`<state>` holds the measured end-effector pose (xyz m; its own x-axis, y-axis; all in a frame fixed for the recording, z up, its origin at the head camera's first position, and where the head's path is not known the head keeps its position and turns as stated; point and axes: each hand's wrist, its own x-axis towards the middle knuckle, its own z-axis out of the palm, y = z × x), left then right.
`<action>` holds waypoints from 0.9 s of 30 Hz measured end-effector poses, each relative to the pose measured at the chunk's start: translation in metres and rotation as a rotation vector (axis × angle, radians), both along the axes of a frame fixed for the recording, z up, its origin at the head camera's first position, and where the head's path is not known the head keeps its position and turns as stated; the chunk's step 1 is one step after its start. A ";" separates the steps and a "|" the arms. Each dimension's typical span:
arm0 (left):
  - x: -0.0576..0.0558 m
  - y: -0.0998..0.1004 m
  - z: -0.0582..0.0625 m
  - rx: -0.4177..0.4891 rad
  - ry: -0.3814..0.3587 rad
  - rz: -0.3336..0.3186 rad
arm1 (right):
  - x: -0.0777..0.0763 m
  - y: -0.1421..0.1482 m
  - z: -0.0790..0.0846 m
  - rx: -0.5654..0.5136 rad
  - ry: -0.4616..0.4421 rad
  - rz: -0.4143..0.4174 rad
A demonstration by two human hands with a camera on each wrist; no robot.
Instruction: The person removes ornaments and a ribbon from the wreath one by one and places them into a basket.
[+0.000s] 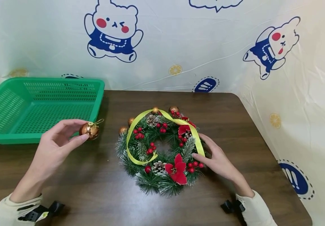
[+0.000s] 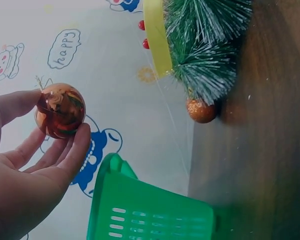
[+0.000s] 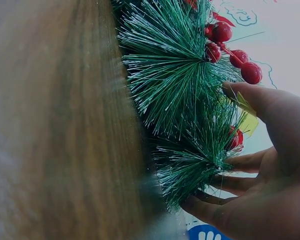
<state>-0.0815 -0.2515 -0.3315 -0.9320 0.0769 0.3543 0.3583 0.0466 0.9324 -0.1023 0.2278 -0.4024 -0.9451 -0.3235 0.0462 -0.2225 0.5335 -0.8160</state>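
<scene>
A shiny copper bauble with a gold thread loop is pinched between the thumb and fingers of my left hand. That hand holds it in front of the green basket, left of the wreath. Frosted green sprigs, red berries, pine cones and a red flower cover the wreath, which lies on the table. A yellow ribbon loops loosely over its top. With thumb above and fingers at the outer side, my right hand grips the wreath's right edge, as the right wrist view shows.
The green plastic basket stands at the table's back left. Several copper baubles, one a glittery bauble, sit along the wreath's far left edge. A printed sheet covers the wall behind the brown wooden table.
</scene>
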 end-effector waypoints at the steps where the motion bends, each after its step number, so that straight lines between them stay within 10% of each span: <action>1: -0.001 -0.001 0.001 -0.002 0.000 0.000 | 0.000 0.000 0.000 0.003 0.002 0.000; 27: -0.030 -0.024 0.012 -0.353 0.055 0.157 | -0.001 -0.001 0.000 0.013 0.013 -0.009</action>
<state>-0.1110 -0.2755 -0.3198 -0.9225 0.0612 0.3811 0.3702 0.4195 0.8288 -0.1031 0.2272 -0.4028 -0.9474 -0.3154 0.0539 -0.2276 0.5462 -0.8061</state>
